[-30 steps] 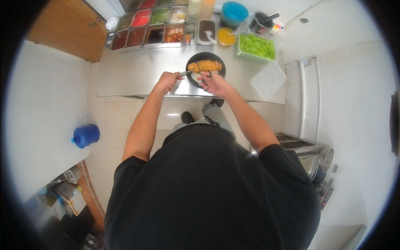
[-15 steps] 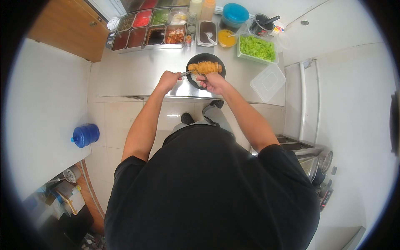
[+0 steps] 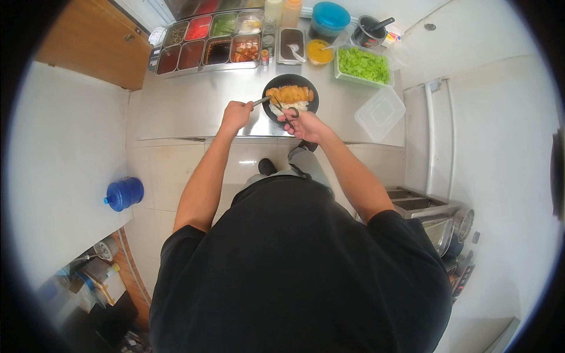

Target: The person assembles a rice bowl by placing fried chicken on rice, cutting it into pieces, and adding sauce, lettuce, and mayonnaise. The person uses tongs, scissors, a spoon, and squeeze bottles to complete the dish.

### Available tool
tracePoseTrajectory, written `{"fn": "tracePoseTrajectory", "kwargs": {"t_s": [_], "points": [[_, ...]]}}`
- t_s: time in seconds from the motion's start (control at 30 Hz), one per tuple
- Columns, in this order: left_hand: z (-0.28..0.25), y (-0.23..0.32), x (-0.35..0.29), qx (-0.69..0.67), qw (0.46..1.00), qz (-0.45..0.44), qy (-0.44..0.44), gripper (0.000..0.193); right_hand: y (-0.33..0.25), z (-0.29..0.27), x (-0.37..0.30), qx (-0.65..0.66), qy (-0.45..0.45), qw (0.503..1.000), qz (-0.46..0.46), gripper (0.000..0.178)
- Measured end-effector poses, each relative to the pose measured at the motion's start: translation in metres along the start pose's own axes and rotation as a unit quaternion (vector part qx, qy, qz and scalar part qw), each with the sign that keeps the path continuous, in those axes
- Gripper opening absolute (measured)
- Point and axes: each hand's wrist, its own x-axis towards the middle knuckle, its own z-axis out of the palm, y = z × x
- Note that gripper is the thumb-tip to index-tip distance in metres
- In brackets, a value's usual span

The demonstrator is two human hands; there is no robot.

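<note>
A black bowl (image 3: 314, 105) stands at the front of the steel counter with white rice (image 3: 299, 106) in it. Across the rice lies a golden breaded cutlet (image 3: 291, 93). My left hand (image 3: 236, 116) is closed round metal tongs (image 3: 261, 101), whose tips reach the cutlet's left end. In my right hand (image 3: 306, 125) are dark-handled scissors (image 3: 293, 112), fingers through the loops. Their blades stand apart over the rice and point at the left part of the cutlet.
Behind the bowl are steel pans of toppings (image 3: 219, 52), a sauce tub (image 3: 292, 44), a yellow sauce cup (image 3: 319, 53) and a lettuce box (image 3: 362, 67). A clear lid (image 3: 381, 115) lies at the counter's right front. A blue water jug (image 3: 125, 194) rests on the floor at left.
My right hand has drawn back slightly toward me with the scissors, and more rice shows. My left hand keeps the tongs at the cutlet's left end.
</note>
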Motion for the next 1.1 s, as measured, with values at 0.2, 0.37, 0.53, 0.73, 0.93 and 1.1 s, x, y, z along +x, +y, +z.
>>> {"fn": "tracePoseTrajectory", "kwargs": {"t_s": [0.2,0.37,0.53,0.73,0.93,1.1], "points": [[-0.009,-0.002,0.013,-0.170,0.966,-0.179,-0.077,0.032,-0.003,-0.006,0.021,0.011,-0.003,1.000,-0.014,0.033],[-0.018,0.002,0.021,-0.169,0.964,-0.186,-0.092,0.030,0.004,-0.016,0.018,0.019,0.004,1.000,-0.002,0.035],[-0.021,0.000,0.032,-0.143,0.962,-0.205,-0.110,0.029,0.001,-0.015,0.023,0.027,0.001,0.999,-0.019,0.030],[-0.019,-0.004,0.038,-0.112,0.972,-0.176,-0.106,0.029,-0.002,-0.001,0.024,0.013,0.049,0.998,-0.037,0.026],[-0.019,-0.002,0.042,-0.103,0.973,-0.179,-0.102,0.028,-0.001,0.007,0.015,-0.037,0.032,0.993,-0.105,0.024],[-0.026,0.005,0.042,-0.088,0.978,-0.160,-0.100,0.029,-0.010,0.006,0.013,0.042,0.012,0.998,-0.038,0.025]]}}
